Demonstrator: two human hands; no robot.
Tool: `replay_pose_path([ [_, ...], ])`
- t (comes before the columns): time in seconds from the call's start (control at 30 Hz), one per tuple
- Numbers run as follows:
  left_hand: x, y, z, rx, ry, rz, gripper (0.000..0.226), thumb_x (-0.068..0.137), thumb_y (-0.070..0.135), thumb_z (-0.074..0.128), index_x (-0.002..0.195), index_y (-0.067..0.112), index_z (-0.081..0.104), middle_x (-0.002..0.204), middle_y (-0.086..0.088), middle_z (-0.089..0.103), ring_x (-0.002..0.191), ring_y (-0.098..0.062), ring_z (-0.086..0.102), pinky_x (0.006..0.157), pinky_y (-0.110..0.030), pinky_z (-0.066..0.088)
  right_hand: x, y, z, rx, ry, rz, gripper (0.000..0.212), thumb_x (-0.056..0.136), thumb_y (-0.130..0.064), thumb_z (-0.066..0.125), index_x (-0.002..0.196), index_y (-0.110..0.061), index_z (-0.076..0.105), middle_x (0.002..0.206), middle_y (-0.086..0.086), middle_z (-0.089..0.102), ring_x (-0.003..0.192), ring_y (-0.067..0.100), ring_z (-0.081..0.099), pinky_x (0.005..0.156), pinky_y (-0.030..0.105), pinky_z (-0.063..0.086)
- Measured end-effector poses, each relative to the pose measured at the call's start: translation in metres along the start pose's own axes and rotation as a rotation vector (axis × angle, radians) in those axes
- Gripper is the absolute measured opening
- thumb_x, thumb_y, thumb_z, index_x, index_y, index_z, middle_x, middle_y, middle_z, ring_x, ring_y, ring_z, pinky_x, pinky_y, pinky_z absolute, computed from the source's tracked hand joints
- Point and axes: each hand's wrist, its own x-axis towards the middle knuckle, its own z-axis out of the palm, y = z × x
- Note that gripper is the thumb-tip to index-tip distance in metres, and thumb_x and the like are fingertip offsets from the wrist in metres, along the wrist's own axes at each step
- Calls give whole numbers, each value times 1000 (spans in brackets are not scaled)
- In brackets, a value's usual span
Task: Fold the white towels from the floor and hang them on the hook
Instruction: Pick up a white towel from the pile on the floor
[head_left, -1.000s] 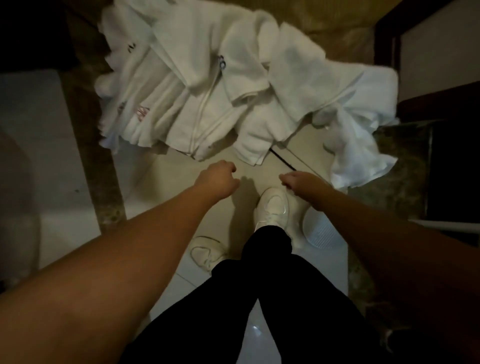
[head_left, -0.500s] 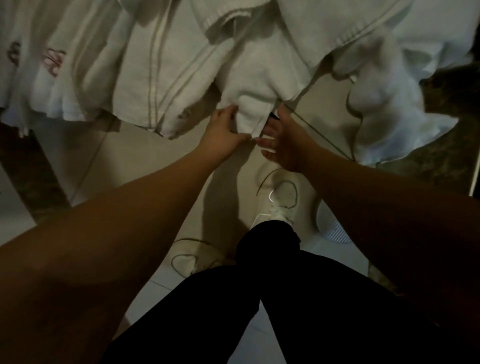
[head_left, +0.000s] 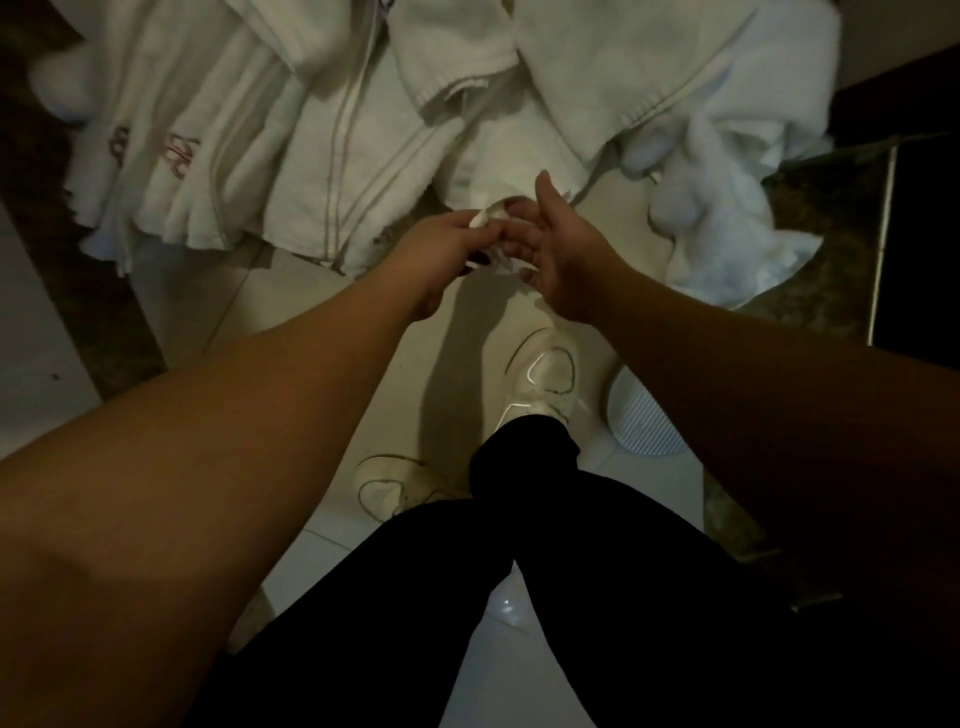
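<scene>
Several white towels (head_left: 322, 130) lie in a crumpled heap on the tiled floor across the top of the view. My left hand (head_left: 447, 249) pinches the near corner of the middle towel (head_left: 498, 156) and lifts it a little. Right beside it, my right hand (head_left: 561, 249) takes the same corner, fingers curled on the cloth and thumb raised. The towel's edge shows between both hands. No hook is in sight.
My two white shoes (head_left: 540, 374) and dark trousers (head_left: 519, 571) stand on pale floor tiles just below the hands. A round white ribbed object (head_left: 639, 415) lies at my right foot. Dark stone borders (head_left: 810, 223) run along both sides.
Both hands have closed in on the towel's near corner and pulled it slightly toward me. The right hand, spread beside the towel before, now touches the cloth.
</scene>
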Motion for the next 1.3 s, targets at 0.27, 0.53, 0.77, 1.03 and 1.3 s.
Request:
replay_pose_path([
  [0.27,-85,63,4,23,-96,56,37,95,9,65,131,18,65,105,6,73,87,-3,67,79,-18,51,-94,-43,27,-1,60,-68,13,102,-32,54,102,-19,58,97,-1,68,82,10,64,77,29,43],
  [0.53,-188,133,-10,-84,-128,53,32,102,16,57,132,7,63,106,-9,68,84,-17,60,80,-26,52,-206,-96,65,82,-55,-113,7,104,-20,51,100,-20,56,77,-6,67,66,4,60,60,21,45],
  [0.77,-299,200,-22,-342,74,100,17,100,9,58,113,5,69,91,-7,72,78,-18,65,67,-25,54,-315,-150,112,103,-53,-130,15,101,-15,52,92,-23,61,84,-7,66,72,7,58,62,23,44],
  [1.03,-444,254,-52,-394,295,237,15,98,3,58,92,13,67,70,3,73,64,-10,68,62,-23,58,-443,-193,145,-26,21,-234,11,102,-16,51,99,-17,62,95,0,67,83,13,63,73,30,47],
  [1.3,-605,256,-76,-588,505,415,29,96,1,55,92,18,78,88,-3,78,81,-14,75,69,-27,58,-554,-218,150,-105,57,-396,10,100,-13,58,91,-14,58,81,2,58,57,8,63,52,23,41],
])
